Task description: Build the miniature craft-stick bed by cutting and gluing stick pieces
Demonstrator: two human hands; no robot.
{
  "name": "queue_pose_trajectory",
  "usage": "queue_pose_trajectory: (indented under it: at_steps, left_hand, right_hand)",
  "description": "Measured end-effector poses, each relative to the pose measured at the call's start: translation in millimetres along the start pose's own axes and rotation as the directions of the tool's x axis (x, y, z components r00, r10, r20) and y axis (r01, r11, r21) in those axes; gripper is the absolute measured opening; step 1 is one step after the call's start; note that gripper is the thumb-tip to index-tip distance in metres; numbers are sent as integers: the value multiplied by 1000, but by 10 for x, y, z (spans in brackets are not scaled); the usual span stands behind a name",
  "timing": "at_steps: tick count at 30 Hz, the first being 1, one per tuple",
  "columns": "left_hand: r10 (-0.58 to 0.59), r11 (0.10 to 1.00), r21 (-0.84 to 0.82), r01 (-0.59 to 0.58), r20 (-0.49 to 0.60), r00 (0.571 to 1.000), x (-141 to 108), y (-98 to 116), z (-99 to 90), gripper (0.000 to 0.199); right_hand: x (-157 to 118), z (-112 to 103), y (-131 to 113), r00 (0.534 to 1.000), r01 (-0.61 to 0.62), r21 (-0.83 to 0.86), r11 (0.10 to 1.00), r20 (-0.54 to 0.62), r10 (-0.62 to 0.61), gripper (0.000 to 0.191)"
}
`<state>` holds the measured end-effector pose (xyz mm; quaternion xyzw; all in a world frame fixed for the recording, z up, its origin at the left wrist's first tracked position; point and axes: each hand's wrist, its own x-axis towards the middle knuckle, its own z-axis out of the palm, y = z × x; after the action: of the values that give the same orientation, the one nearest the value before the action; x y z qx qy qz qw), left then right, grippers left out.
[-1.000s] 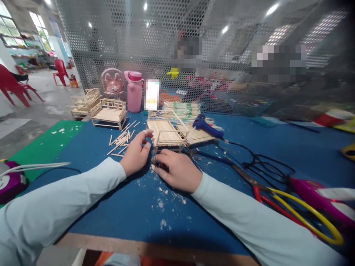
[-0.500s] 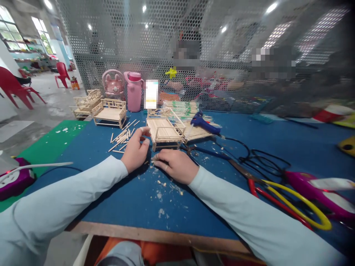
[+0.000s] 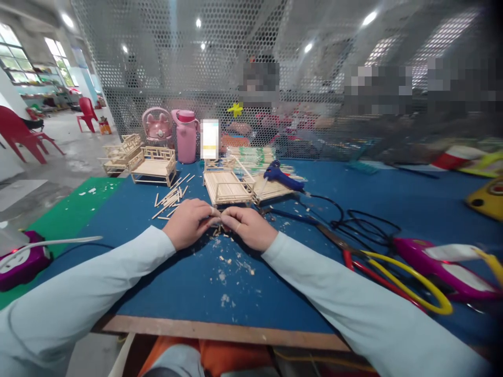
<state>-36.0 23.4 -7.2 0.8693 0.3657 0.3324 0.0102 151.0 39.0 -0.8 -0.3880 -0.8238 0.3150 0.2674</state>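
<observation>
My left hand [image 3: 192,223] and my right hand [image 3: 249,228] meet fingertip to fingertip over the blue table [image 3: 176,293]. Both are pinched closed; whatever lies between the fingertips is too small to make out. Just beyond them stands a small bed-like frame of thin wooden sticks [image 3: 226,187]. Loose cut sticks [image 3: 173,198] lie left of it. On its right, a blue glue gun [image 3: 283,177] rests on a flat panel of sticks [image 3: 271,188]. Small chips and glue specks are scattered in front of my hands.
Finished stick benches [image 3: 153,166] stand at the back left, near a pink flask [image 3: 186,136] and a lit phone [image 3: 209,139]. Shears with red and yellow handles [image 3: 408,277] and black cable lie right. Purple power strips [image 3: 25,262] sit at both sides. A mesh screen stands behind.
My left hand has moved from beside the stick frame towards me and now meets my right hand. My right hand has risen slightly. The view has shifted a little.
</observation>
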Motion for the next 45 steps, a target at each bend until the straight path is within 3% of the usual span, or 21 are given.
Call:
queue_pose_trajectory:
  at_steps: [4,8,10,12,17,19,22,25,28,32,34,45]
  left_hand:
    - [-95,994,-68,88,-100,990,7,-18,10,17]
    - [-309,932,-240,271,-141,941,18,9,46,11]
    - [-369,895,-318,311,-139,919,23,30,67,11]
    - [-389,877,-359,320,-138,911,27,47,79,12]
    - [-349,898,-346,272,-181,920,20,73,69,9]
    - [-323,908,-339,245,-195,926,13,80,69,9]
    - [-340,895,-365,258,-183,923,19,83,91,9]
    - [-477,799,-502,330,-196,857,80,70,135,31]
    - [-593,632,-694,344,-148,791,189,45,186,54]
    - [-596,419,-859,292,-18,803,295,19,251,56]
    - [-590,362,-892,270,5,807,304,13,274,52]
    - [-582,470,-850,238,-96,808,301,46,297,40]
  right_hand:
    - [4,-25,26,996,-91,-72,993,-32,89,42]
    - [-12,-22,49,989,2,-129,992,-144,-21,19]
    - [-21,-11,44,985,36,-110,993,-162,-54,19]
    - [-24,-4,25,987,37,-44,998,-156,-43,18]
    - [-2,0,-70,991,-41,338,940,-108,82,21]
    - [8,7,-104,985,-51,378,924,-135,110,23]
    - [27,5,-127,964,12,282,959,-259,65,21]
    - [70,-14,-110,913,67,77,995,-406,-31,20]
    - [140,-15,-62,889,45,-37,998,-455,-57,24]
    - [210,16,-8,890,38,-62,997,-451,-62,26]
    - [221,23,-2,885,27,-71,997,-462,-57,27]
    - [228,35,1,876,5,-23,1000,-483,-16,26]
